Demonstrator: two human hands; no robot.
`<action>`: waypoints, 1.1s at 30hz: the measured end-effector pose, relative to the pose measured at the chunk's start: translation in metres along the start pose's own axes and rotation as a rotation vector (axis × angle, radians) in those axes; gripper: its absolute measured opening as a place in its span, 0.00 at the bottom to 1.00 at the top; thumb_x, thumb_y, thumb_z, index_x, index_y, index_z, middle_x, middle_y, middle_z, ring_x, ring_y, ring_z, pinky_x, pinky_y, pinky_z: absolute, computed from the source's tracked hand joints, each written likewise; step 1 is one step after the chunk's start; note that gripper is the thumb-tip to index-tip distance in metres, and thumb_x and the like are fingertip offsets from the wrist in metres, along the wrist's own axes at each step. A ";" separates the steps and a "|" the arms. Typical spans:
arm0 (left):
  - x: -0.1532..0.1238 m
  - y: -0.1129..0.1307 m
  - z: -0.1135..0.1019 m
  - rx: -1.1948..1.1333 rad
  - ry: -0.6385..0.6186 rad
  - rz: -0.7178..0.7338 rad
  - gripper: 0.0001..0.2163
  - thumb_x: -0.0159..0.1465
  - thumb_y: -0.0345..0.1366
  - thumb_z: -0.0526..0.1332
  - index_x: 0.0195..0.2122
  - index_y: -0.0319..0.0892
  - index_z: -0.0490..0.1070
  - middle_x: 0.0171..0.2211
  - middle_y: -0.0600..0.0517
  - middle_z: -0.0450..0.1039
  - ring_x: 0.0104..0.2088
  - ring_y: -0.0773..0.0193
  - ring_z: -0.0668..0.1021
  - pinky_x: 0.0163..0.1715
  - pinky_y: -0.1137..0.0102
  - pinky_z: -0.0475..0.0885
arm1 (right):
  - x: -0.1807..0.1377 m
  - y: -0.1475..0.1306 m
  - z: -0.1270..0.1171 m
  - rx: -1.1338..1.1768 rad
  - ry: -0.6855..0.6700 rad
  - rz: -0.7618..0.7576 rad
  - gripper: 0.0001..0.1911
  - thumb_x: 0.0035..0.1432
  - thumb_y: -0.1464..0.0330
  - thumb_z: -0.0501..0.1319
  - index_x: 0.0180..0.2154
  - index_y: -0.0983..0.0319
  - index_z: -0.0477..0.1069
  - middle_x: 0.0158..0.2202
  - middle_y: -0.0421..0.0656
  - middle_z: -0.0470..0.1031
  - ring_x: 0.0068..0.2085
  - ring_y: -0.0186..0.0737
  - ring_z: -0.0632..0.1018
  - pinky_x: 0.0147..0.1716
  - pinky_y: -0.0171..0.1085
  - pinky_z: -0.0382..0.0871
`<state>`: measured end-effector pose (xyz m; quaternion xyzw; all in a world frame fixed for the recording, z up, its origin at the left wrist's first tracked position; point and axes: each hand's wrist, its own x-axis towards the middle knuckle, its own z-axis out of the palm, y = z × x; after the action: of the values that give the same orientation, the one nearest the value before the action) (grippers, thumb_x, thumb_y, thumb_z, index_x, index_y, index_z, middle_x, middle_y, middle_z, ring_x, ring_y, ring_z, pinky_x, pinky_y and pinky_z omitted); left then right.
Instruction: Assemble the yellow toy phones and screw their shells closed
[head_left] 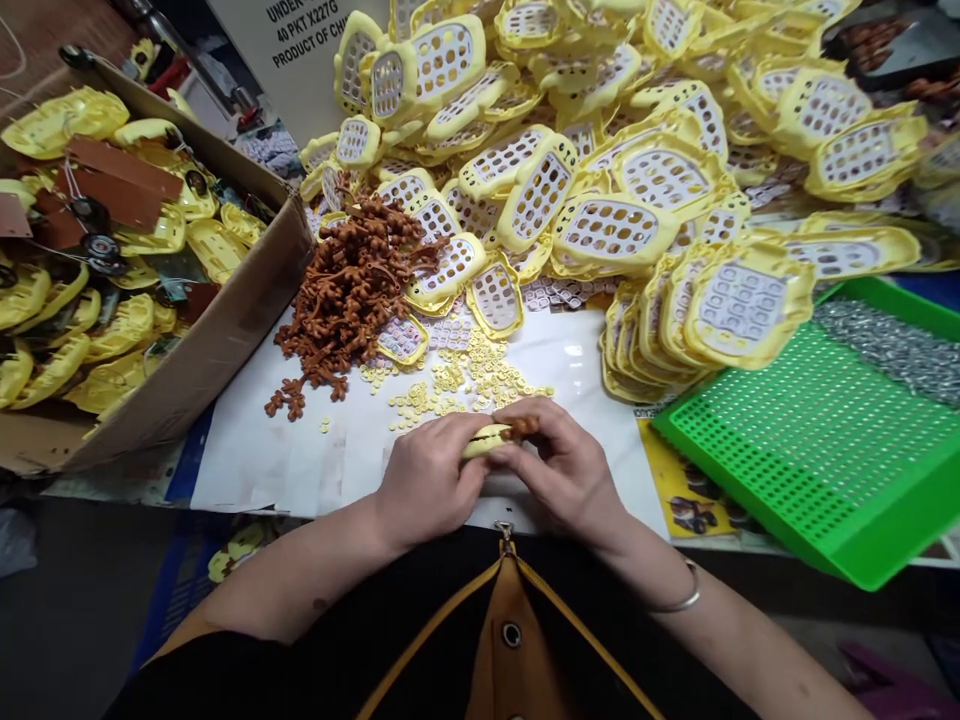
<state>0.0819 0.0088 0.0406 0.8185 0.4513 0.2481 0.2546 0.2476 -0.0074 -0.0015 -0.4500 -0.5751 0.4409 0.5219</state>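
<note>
Close to the table's near edge, my left hand [431,470] is closed around a yellow plastic shell [486,441], seen edge-on with a dark seam along it. My right hand [562,465] pinches a small brown plastic piece [523,428] at the shell's right end, its fingers touching the shell too. How far the piece sits inside the shell is hidden by the fingers. Just beyond my hands lie loose small yellow pieces [480,380]. A heap of brown plastic pieces [356,290] rises behind them to the left.
A cardboard box [247,290] of yellow shells with wired parts stands at left. Yellow frames with white grids [502,165] pile up across the back. Stacked yellow panels [742,300] stand right of centre. A green perforated tray [810,450] holding metal screws [892,350] sits at right.
</note>
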 end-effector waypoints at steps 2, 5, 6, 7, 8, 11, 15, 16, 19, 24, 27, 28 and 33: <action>0.000 0.000 0.001 0.051 -0.037 0.057 0.16 0.58 0.27 0.57 0.48 0.40 0.72 0.42 0.44 0.79 0.42 0.54 0.80 0.42 0.61 0.75 | -0.002 0.002 0.001 -0.079 0.041 -0.059 0.05 0.58 0.69 0.64 0.38 0.58 0.70 0.34 0.40 0.71 0.36 0.36 0.73 0.35 0.37 0.69; 0.003 0.000 0.006 0.090 -0.015 0.075 0.14 0.58 0.27 0.56 0.45 0.41 0.72 0.38 0.46 0.80 0.37 0.56 0.81 0.38 0.62 0.76 | -0.005 0.005 0.008 -0.141 0.147 -0.108 0.03 0.58 0.70 0.62 0.36 0.59 0.69 0.30 0.39 0.68 0.32 0.35 0.71 0.31 0.36 0.67; 0.004 -0.001 0.007 0.101 -0.002 0.066 0.14 0.58 0.27 0.56 0.44 0.41 0.73 0.36 0.46 0.79 0.36 0.56 0.80 0.38 0.62 0.76 | -0.006 0.006 0.011 -0.148 0.178 -0.106 0.03 0.58 0.69 0.62 0.36 0.59 0.69 0.28 0.38 0.67 0.31 0.35 0.70 0.29 0.36 0.66; 0.005 -0.001 0.008 0.107 0.001 0.058 0.14 0.58 0.28 0.56 0.44 0.41 0.73 0.36 0.46 0.79 0.36 0.56 0.80 0.38 0.62 0.75 | -0.007 0.007 0.013 -0.148 0.202 -0.095 0.02 0.58 0.69 0.62 0.35 0.59 0.69 0.27 0.38 0.66 0.30 0.35 0.69 0.28 0.36 0.65; 0.005 -0.002 0.008 0.100 -0.019 0.055 0.14 0.58 0.28 0.56 0.44 0.41 0.73 0.36 0.46 0.79 0.37 0.55 0.80 0.38 0.61 0.75 | -0.007 0.008 0.014 -0.140 0.211 -0.082 0.02 0.58 0.68 0.62 0.34 0.59 0.69 0.27 0.37 0.65 0.29 0.34 0.69 0.28 0.35 0.65; 0.002 -0.007 0.002 0.046 -0.106 0.021 0.15 0.59 0.32 0.59 0.48 0.41 0.72 0.42 0.45 0.79 0.41 0.54 0.80 0.41 0.60 0.75 | -0.007 0.010 0.011 -0.094 0.188 -0.057 0.04 0.58 0.65 0.63 0.34 0.59 0.70 0.27 0.37 0.66 0.30 0.34 0.70 0.28 0.35 0.67; -0.010 -0.019 -0.012 0.021 -0.094 -0.097 0.14 0.61 0.36 0.62 0.48 0.43 0.72 0.44 0.45 0.78 0.43 0.54 0.79 0.42 0.60 0.74 | -0.004 0.008 -0.002 -0.235 0.087 -0.059 0.08 0.58 0.61 0.63 0.35 0.59 0.70 0.29 0.39 0.70 0.30 0.36 0.73 0.29 0.37 0.70; -0.013 -0.021 -0.014 0.019 -0.089 -0.107 0.13 0.61 0.36 0.61 0.48 0.44 0.72 0.43 0.47 0.79 0.42 0.55 0.80 0.41 0.61 0.75 | -0.003 0.006 -0.005 -0.325 0.058 -0.098 0.10 0.58 0.61 0.64 0.38 0.59 0.70 0.31 0.41 0.71 0.31 0.38 0.74 0.31 0.39 0.71; -0.019 -0.023 -0.014 0.031 -0.086 -0.068 0.13 0.62 0.34 0.59 0.48 0.45 0.73 0.43 0.47 0.79 0.43 0.55 0.80 0.42 0.61 0.75 | 0.001 -0.003 -0.009 -0.577 -0.040 -0.305 0.20 0.57 0.60 0.64 0.49 0.60 0.67 0.41 0.49 0.74 0.40 0.45 0.76 0.38 0.44 0.72; -0.022 -0.018 -0.003 0.111 -0.056 0.021 0.15 0.61 0.28 0.55 0.48 0.41 0.72 0.43 0.45 0.79 0.42 0.55 0.81 0.43 0.61 0.75 | 0.001 -0.012 0.005 -0.726 -0.163 -0.444 0.09 0.61 0.68 0.60 0.44 0.60 0.68 0.32 0.44 0.74 0.33 0.41 0.73 0.32 0.41 0.67; -0.023 -0.018 0.002 0.142 -0.019 0.039 0.15 0.60 0.27 0.54 0.46 0.42 0.74 0.40 0.46 0.80 0.41 0.55 0.81 0.44 0.61 0.75 | -0.004 -0.009 0.011 -0.736 -0.063 -0.431 0.05 0.60 0.70 0.60 0.40 0.59 0.69 0.28 0.42 0.72 0.30 0.40 0.71 0.31 0.42 0.63; -0.024 -0.019 0.002 0.133 -0.021 0.040 0.15 0.60 0.27 0.54 0.46 0.42 0.74 0.40 0.47 0.80 0.41 0.56 0.81 0.44 0.61 0.75 | -0.006 -0.007 0.012 -0.737 -0.045 -0.428 0.05 0.60 0.69 0.61 0.40 0.58 0.69 0.28 0.41 0.72 0.30 0.40 0.71 0.31 0.42 0.62; -0.031 -0.033 -0.007 -0.049 -0.007 -0.094 0.16 0.60 0.34 0.62 0.50 0.43 0.72 0.48 0.46 0.78 0.47 0.55 0.79 0.47 0.61 0.74 | -0.007 0.000 0.003 -0.698 -0.022 -0.376 0.07 0.60 0.67 0.61 0.42 0.57 0.70 0.32 0.42 0.73 0.32 0.40 0.73 0.32 0.42 0.65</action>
<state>0.0428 -0.0010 0.0193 0.7907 0.4820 0.2443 0.2876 0.2451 -0.0147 -0.0029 -0.4822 -0.7685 0.1205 0.4030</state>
